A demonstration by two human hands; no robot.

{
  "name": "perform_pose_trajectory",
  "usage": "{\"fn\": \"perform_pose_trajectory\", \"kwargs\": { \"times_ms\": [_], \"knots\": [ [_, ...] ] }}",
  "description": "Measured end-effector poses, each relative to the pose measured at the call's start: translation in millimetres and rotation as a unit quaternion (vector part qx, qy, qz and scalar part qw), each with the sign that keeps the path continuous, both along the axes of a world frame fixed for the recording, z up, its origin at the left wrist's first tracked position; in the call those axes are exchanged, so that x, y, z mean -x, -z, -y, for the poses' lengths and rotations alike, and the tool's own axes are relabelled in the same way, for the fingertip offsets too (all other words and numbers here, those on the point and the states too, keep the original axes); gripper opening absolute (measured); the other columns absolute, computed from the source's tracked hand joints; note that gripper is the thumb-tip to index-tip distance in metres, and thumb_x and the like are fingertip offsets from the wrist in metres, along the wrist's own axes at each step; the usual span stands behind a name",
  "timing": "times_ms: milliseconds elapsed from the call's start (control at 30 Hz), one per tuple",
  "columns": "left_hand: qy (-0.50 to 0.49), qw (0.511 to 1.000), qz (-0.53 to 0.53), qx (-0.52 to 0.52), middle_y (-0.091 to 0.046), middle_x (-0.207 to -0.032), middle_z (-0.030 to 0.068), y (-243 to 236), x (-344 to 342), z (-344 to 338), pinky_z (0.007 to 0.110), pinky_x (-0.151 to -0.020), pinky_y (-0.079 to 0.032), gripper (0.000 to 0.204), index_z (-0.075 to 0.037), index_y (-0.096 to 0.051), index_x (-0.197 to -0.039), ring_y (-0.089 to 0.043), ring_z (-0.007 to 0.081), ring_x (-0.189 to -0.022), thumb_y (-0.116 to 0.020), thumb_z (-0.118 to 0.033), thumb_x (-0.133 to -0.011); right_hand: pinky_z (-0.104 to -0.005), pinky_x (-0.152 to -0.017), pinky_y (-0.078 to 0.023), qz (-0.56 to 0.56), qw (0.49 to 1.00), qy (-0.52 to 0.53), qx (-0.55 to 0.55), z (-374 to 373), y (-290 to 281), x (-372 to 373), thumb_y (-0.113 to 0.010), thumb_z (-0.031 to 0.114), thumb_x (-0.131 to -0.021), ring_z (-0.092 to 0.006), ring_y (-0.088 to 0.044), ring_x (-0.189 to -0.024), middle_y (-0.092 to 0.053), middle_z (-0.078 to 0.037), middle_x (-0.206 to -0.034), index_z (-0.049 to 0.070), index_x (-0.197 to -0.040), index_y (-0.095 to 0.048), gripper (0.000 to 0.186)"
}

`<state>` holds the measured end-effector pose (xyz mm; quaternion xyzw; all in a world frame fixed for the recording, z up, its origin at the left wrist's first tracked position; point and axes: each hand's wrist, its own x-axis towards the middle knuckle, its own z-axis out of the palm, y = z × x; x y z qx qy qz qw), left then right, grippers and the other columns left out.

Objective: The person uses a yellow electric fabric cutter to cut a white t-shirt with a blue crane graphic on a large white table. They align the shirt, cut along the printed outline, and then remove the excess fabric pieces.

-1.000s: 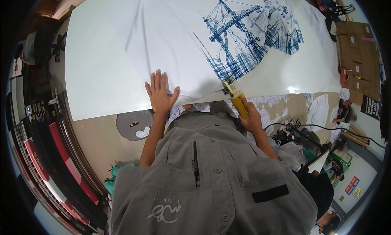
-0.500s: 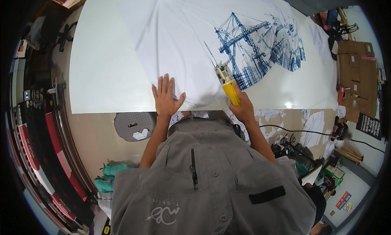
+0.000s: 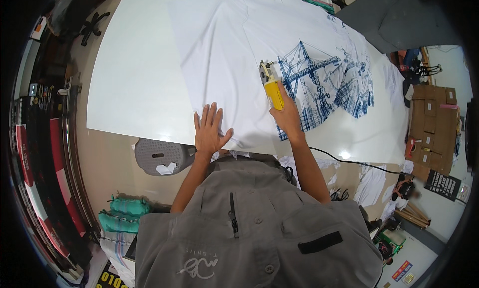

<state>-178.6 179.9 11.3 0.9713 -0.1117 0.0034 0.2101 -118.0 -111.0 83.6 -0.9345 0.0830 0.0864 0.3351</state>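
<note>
Gripping the yellow cutter [image 3: 272, 88] at twelve o'clock of its curled fingers, the right hand [image 3: 288, 119] worked; the left hand [image 3: 209, 131] lay spread flat on the white fabric [image 3: 234, 53].

- Light: bright, even, from overhead; indoor.
- Glare: small hot spots on the white table [image 3: 129, 88], at its far edge and its near right edge.
- Shadows: soft and faint under the left hand [image 3: 209, 131].
- Distortion: strong fisheye; table edges bow, corners black.
- Focus: centre sharp; rim clutter smeared, perhaps out of focus.
</note>
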Motion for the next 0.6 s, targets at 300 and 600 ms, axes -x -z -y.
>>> {"fn": "perform_pose_trajectory", "kwargs": {
  "times_ms": [300,600],
  "knots": [
    [-0.003,1.0,-0.004,0.014,-0.038,-0.169,0.0138,-4,-2,-1,0.066,-0.127,-0.017,0.079,-0.008,-0.055,-0.15,-0.029,0.037,-0.158,-0.069,-0.055,-0.088,-0.0504,-0.098,-0.053,0.012,1.0,-0.002,-0.003,-21,7,-88,-0.073,0.012,-0.082,-0.0463,-0.067,-0.11,-0.065,-0.028,-0.115,0.03,-0.17,-0.025,0.101],
    [-0.013,0.999,-0.003,0.031,-0.039,-0.169,0.0137,0,2,-3,0.066,-0.127,-0.018,0.08,-0.009,-0.055,-0.15,-0.031,0.0364,-0.158,-0.069,-0.055,-0.087,-0.0448,-0.105,-0.052,-0.014,1.0,-0.014,-0.015,-55,-10,-194,-0.072,0.013,-0.079,-0.0444,-0.065,-0.123,-0.065,-0.025,-0.14,0.031,-0.17,-0.025,0.104]
  ]
}}
